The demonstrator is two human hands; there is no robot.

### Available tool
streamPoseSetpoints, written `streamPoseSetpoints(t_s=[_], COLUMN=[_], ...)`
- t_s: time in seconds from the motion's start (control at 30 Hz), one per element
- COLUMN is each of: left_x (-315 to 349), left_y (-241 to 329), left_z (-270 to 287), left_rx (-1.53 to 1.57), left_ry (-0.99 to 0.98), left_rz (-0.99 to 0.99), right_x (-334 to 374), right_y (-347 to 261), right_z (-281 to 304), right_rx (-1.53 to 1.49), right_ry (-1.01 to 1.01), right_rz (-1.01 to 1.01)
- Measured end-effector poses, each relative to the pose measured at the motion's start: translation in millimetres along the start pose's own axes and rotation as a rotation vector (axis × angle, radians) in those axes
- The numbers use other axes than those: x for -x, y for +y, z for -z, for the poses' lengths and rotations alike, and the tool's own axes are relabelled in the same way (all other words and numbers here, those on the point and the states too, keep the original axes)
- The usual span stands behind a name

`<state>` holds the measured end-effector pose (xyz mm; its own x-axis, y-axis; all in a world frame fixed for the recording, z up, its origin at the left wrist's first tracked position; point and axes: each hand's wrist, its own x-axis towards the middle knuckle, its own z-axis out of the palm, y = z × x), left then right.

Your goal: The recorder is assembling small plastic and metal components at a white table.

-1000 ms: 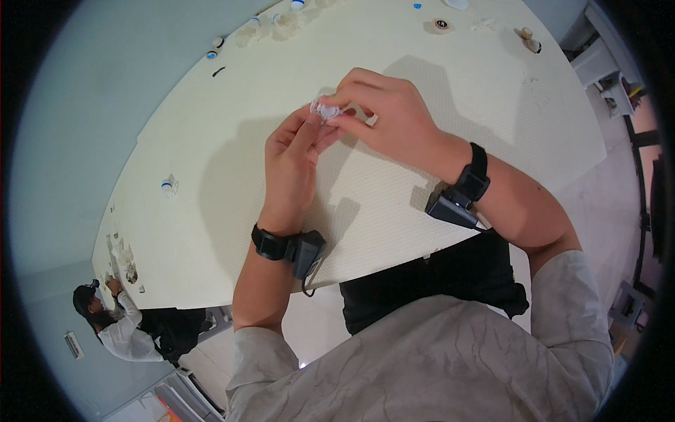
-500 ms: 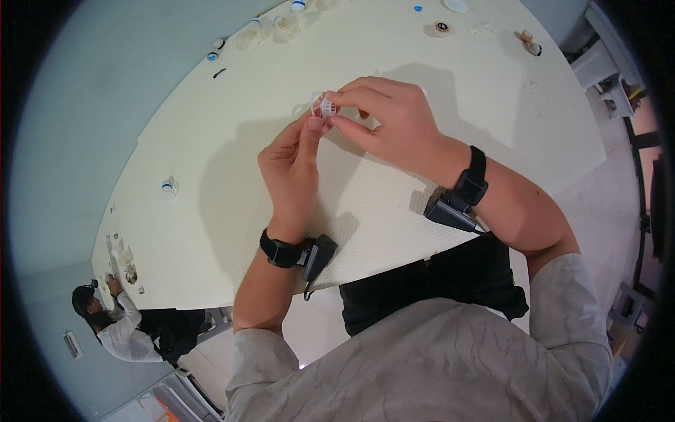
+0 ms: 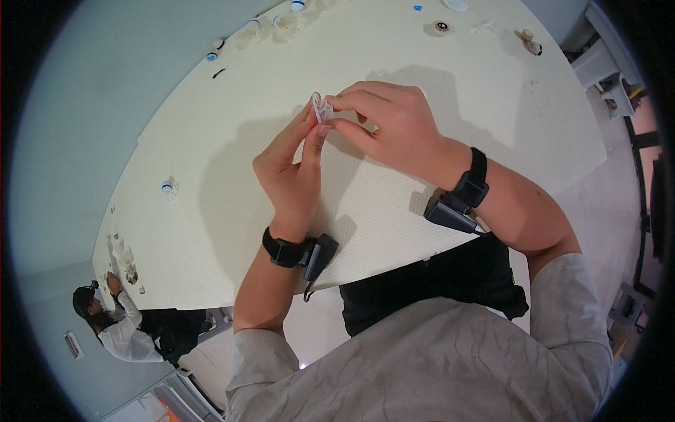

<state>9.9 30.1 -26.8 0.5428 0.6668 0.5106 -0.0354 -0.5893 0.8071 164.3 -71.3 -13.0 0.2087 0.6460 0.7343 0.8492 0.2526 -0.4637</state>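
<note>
A small white plastic piece [image 3: 323,109] with a thin ring-like rim and slotted sides is held up over the table. My left hand [image 3: 290,165] pinches it from the left and below, thumb and fingertips closed on it. From the right, the thumb and forefinger of my right hand [image 3: 399,126] grip its other edge. Fingertips cover part of the piece, so its exact kind is unclear. Each of my wrists carries a black strap with a small dark device.
The pale table [image 3: 232,204] curves round me. Clear bottles [image 3: 287,27] stand at its far left edge. A blue-and-white capped item [image 3: 167,188] lies at left. A round black-topped jar [image 3: 441,28] sits at the far right. Another person [image 3: 119,323] works at the left end.
The white piece has turned so that its rim faces more edge-on. My left fingers have straightened and shifted slightly on it; my right hand has dropped a little.
</note>
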Motion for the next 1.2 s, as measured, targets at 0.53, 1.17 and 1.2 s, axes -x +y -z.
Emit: streamPoseSetpoints(t_s=[0.53, 1.17, 1.2], left_x=[-6.6, -4.5, -4.5], left_y=[15.1, 8.3, 8.4], left_z=[-0.8, 2.5, 3.7], left_rx=[-0.202, 0.162, 0.232], left_ry=[-0.032, -0.001, -0.026], left_rz=[-0.242, 0.108, 0.137], right_x=[2.8, -2.8, -3.5], right_y=[3.6, -1.8, -2.2], right_z=[-1.0, 2.6, 3.0], right_rx=[-0.066, -0.401, -0.419], right_ry=[-0.013, -0.056, -0.042], right_rz=[-0.014, -0.299, -0.303])
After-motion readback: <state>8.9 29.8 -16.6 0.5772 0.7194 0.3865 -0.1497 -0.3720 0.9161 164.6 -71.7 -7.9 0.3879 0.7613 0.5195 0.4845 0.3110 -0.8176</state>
